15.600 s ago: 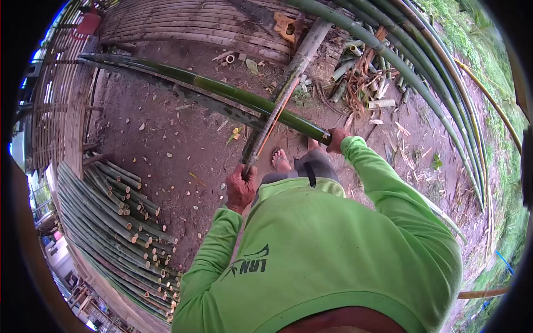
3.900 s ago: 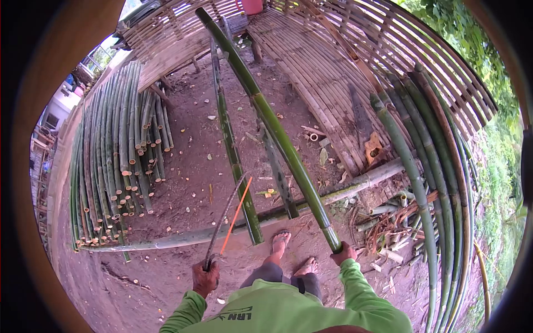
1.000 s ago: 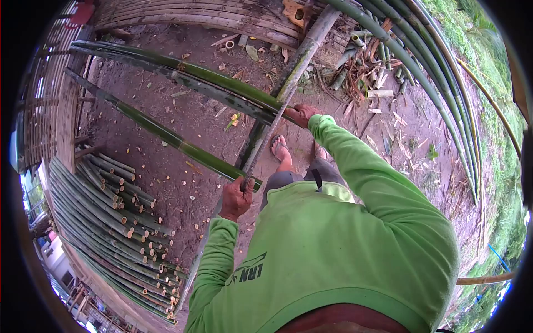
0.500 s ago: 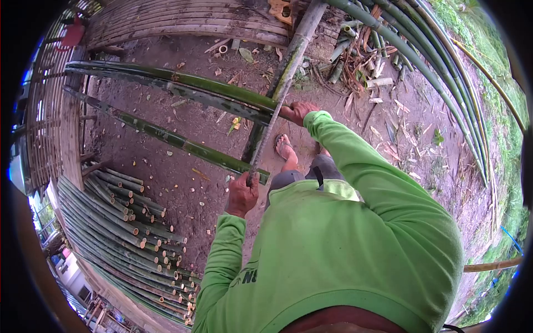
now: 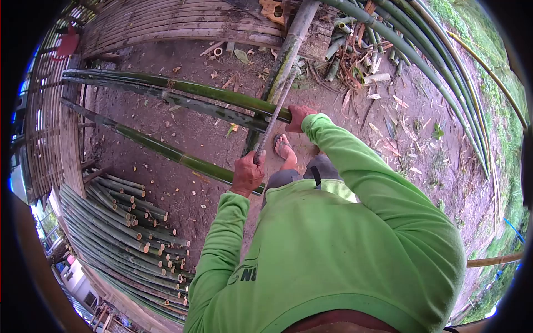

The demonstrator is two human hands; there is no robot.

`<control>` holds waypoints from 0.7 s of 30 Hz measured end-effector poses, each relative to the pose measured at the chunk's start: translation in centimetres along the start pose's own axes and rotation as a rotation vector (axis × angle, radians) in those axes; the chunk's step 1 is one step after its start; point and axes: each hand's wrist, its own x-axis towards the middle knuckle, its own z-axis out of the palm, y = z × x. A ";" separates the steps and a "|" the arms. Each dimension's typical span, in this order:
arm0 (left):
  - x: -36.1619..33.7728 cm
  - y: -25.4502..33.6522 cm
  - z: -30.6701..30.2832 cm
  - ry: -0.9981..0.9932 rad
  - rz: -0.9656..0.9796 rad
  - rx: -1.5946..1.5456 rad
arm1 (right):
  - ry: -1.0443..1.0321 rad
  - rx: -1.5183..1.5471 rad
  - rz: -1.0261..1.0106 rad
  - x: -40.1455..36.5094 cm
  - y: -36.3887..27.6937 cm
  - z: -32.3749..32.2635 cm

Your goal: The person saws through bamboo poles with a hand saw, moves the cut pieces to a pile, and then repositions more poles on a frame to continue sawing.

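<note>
My left hand (image 5: 248, 174) is closed around the near end of a long, thin, rough grey bar (image 5: 273, 123). The bar slants away over the near ends of the split green bamboo poles. My right hand (image 5: 300, 118) is closed on the near end of the upper bamboo pole (image 5: 233, 97), its fingers partly hidden. Just below that pole lies a second, mottled bamboo length (image 5: 205, 107). A lower bamboo pole (image 5: 166, 149) passes behind my left hand. A thick slanted bamboo beam (image 5: 290, 55) crosses beneath the poles' near ends.
Many cut bamboo poles (image 5: 119, 227) are stacked at lower left. Long green poles (image 5: 427, 61) run along the right, near offcuts and shavings (image 5: 366, 66). A slatted bamboo platform (image 5: 183, 23) stands at the back, with a handsaw handle (image 5: 271, 10) on its edge.
My left hand has moved up and slightly right, carrying the bar farther across the poles. My right hand stays on the upper pole's end, and the view has shifted slightly.
</note>
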 end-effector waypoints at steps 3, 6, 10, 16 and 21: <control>-1.1 0.5 -0.8 -0.010 -0.008 -0.011 | -0.009 -0.077 0.087 -0.1 -0.9 -0.2; -6.1 1.8 -4.4 -0.076 -0.120 0.020 | -0.008 -0.116 0.121 0.1 -1.0 -0.3; -9.3 1.2 -7.3 -0.117 -0.204 -0.007 | 0.027 -0.109 0.113 0.0 -0.9 0.6; -8.1 2.0 -7.0 -0.146 -0.153 0.010 | 0.048 -0.058 0.154 -1.9 -2.0 0.1; -9.5 1.8 -7.2 -0.145 -0.195 0.042 | 0.056 -0.075 0.099 -1.1 -1.0 1.1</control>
